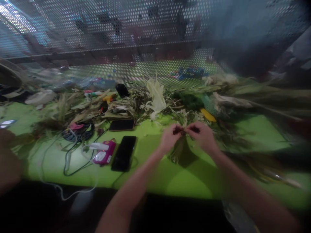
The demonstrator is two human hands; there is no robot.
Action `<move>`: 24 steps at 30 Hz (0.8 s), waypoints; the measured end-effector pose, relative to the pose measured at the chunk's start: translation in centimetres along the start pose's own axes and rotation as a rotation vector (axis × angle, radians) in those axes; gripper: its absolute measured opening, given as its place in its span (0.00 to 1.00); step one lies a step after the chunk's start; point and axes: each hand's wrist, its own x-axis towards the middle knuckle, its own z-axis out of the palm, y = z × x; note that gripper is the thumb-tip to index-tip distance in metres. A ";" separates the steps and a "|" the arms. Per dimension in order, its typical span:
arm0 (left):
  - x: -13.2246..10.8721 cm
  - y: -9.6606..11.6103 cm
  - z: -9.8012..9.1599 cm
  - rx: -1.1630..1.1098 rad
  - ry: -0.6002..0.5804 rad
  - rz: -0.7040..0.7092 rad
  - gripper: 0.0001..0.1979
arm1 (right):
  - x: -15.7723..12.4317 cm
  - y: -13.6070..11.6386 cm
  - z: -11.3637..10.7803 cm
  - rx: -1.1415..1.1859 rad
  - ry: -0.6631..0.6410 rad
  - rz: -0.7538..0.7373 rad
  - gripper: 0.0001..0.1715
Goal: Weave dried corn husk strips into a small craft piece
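Over the middle of the green table, my left hand (171, 136) and my right hand (200, 134) meet fingertip to fingertip. Both pinch the narrow neck of a bundle of dried husks (177, 152), whose loose strands fan out downward to the tabletop. Frayed ends poke up above the fingers. Exactly what each fingertip grips at the neck is too small and blurred to make out. Just behind my hands stands a pale, flared corn husk (155, 95), its pointed leaves spread upward.
Left of my arms lie a black phone (124, 153), a second phone (121, 125) and a magenta power adapter (105, 152) with trailing cables. Dried leaves (116, 110) heap along the perforated metal screen (136, 42). A yellow object (208, 115) lies right; another person's arm (9, 161) shows at left.
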 end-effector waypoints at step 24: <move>0.3 -0.5 -0.6 -0.149 0.045 -0.099 0.04 | 0.0 0.7 -0.8 -0.332 -0.133 -0.235 0.04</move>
